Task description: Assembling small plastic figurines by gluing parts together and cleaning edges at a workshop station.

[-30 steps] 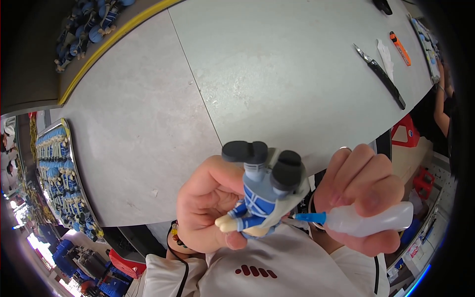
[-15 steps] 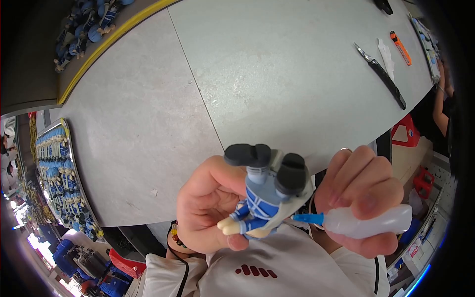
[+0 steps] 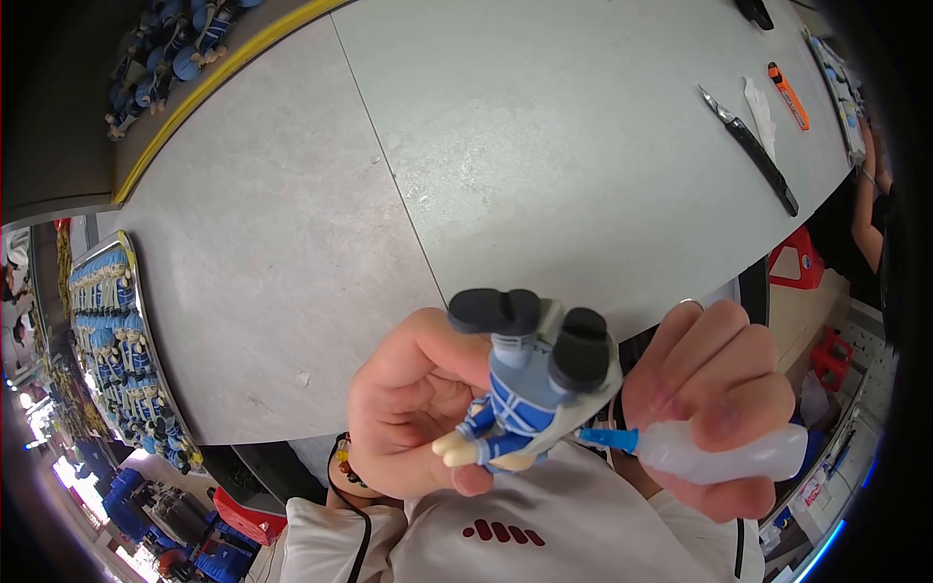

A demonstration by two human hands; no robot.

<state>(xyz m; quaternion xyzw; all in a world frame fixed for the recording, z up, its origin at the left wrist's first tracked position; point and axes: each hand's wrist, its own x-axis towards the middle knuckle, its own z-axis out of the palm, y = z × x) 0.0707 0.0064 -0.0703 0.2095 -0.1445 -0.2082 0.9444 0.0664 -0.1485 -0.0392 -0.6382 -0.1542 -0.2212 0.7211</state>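
My left hand [image 3: 413,408] grips a small toy figure [image 3: 525,389] held upside down: dark grey shoes on top, grey legs, a blue and white body, pale hands below. My right hand [image 3: 719,398] is closed around a small translucent squeeze bottle [image 3: 724,454] with a blue nozzle. The nozzle tip touches the figure's side near a whitish piece at its back. Both hands are close to my chest, just in front of the grey table's [image 3: 486,146] near edge.
A long black tool [image 3: 750,148], an orange cutter [image 3: 788,95] and a white scrap lie at the table's far right. Trays of similar blue figures [image 3: 112,330] stand at left, with more [image 3: 175,49] at top left. Another person's arm [image 3: 868,185] shows at right.
The figure has turned slightly in my left hand, its shoes shifting a little to the right. The bottle's nozzle stays at its side.
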